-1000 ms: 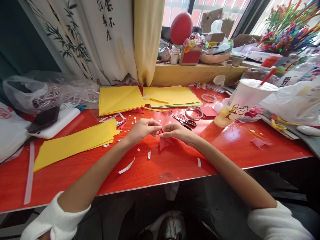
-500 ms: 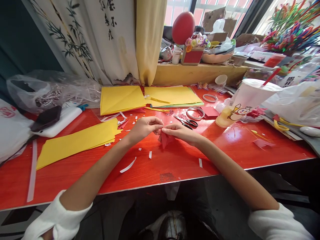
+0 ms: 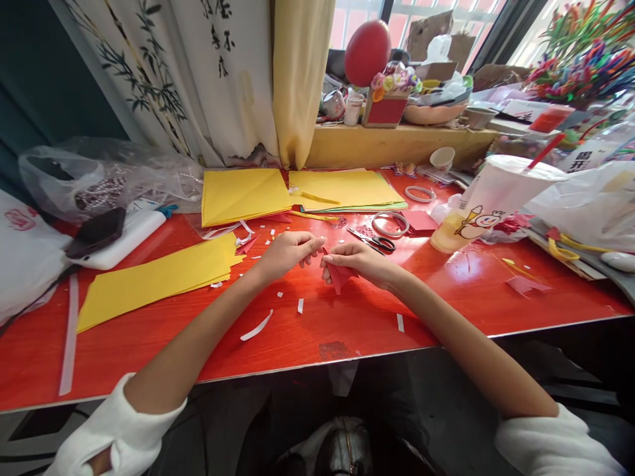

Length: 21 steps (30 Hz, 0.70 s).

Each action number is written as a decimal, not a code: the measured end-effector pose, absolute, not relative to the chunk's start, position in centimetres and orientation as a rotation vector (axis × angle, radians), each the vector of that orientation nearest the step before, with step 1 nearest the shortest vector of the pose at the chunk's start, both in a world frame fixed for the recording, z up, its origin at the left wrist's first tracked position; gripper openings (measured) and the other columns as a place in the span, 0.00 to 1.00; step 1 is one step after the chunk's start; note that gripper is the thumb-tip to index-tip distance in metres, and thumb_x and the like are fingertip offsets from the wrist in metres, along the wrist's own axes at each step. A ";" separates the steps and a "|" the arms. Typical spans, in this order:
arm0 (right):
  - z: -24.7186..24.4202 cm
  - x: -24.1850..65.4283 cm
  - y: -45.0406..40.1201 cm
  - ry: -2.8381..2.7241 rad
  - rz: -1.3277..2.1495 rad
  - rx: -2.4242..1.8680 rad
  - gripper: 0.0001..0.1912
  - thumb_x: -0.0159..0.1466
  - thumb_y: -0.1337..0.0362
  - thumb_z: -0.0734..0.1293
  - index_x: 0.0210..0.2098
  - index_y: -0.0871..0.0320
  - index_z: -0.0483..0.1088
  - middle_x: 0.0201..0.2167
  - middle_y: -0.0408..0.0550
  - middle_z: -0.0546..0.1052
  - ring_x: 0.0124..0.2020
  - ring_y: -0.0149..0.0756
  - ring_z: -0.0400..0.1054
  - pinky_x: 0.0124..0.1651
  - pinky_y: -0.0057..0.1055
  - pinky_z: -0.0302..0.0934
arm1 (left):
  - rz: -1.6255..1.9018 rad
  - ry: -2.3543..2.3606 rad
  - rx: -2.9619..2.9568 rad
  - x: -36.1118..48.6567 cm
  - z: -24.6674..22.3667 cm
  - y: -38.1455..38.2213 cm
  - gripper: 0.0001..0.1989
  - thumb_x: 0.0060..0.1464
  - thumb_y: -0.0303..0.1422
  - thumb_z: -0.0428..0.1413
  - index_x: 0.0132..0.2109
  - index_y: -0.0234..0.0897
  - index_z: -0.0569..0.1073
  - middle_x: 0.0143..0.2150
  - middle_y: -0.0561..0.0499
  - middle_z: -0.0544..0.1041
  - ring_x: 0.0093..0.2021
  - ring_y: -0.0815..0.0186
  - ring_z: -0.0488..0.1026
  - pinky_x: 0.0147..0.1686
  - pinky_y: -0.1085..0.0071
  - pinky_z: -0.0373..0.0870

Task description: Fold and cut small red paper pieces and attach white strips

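On the red table [image 3: 367, 334] by a window [image 3: 479, 20], the right hand [image 3: 360, 259] gripped red paper [image 3: 339, 276] mid-table; the left hand [image 3: 288, 255], earlier meeting the right, had parted slightly, its grip impossible to tell.

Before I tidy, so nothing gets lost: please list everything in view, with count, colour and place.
Folded paper: one, red, centre
Paper stacks: three, mainly yellow, back and left
Cup: one, white, right
Paper pile: one, red, by cup
Scissors: one, black-handled, centre
Rings: two, pale, back right
Scraps: many, mostly white, scattered
Phone: one, dark, left
Clear bag: one, transparent, back left
Plastic bags: two, white, both sides
Balloon: one, red, windowsill
Curtains: several, white, yellow, dark, back
Other clutter: uncountable, mixed, windowsill and right
Table: one, red, below
Sleeves: two, white, bottom corners
Left hand: one, bare, centre
Right hand: one, bare, holding folded paper
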State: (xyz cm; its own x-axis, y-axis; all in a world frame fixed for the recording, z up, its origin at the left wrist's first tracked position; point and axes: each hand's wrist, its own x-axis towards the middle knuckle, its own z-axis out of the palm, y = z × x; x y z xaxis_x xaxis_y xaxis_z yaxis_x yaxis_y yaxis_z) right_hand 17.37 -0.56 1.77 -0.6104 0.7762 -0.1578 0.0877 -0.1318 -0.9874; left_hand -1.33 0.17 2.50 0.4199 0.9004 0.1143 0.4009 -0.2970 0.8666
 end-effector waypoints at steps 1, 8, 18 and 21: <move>1.8 17.4 -0.6 -1.642 1.792 -0.964 0.15 0.56 0.55 0.68 0.29 0.63 0.72 0.25 0.50 0.77 0.27 0.32 0.72 0.30 0.28 0.63 | 0.780 1.118 1.886 -1.3 2.5 0.1 0.19 0.54 0.45 0.51 0.29 0.32 0.72 0.23 0.52 0.69 0.24 0.72 0.65 0.26 0.75 0.62; 1.2 17.3 -0.3 -1.651 1.804 -0.956 0.14 0.55 0.56 0.69 0.31 0.64 0.73 0.27 0.51 0.78 0.27 0.34 0.73 0.32 0.31 0.66 | 0.731 1.116 1.898 -1.2 2.6 -0.2 0.14 0.51 0.41 0.54 0.31 0.32 0.73 0.25 0.51 0.72 0.24 0.72 0.66 0.26 0.75 0.62; 0.8 17.3 -0.2 -1.681 1.802 -0.975 0.16 0.55 0.55 0.69 0.32 0.64 0.74 0.28 0.52 0.78 0.25 0.32 0.72 0.30 0.29 0.65 | 0.673 1.118 1.736 -1.0 2.8 -0.1 0.09 0.52 0.33 0.53 0.29 0.30 0.72 0.22 0.53 0.70 0.23 0.73 0.67 0.27 0.76 0.63; 1.1 17.2 -0.2 -1.703 1.798 -0.990 0.17 0.54 0.54 0.69 0.32 0.65 0.73 0.28 0.51 0.78 0.25 0.32 0.72 0.30 0.29 0.65 | 0.673 1.107 1.733 -1.1 2.7 0.0 0.09 0.52 0.33 0.53 0.30 0.30 0.72 0.22 0.52 0.71 0.23 0.73 0.68 0.28 0.75 0.64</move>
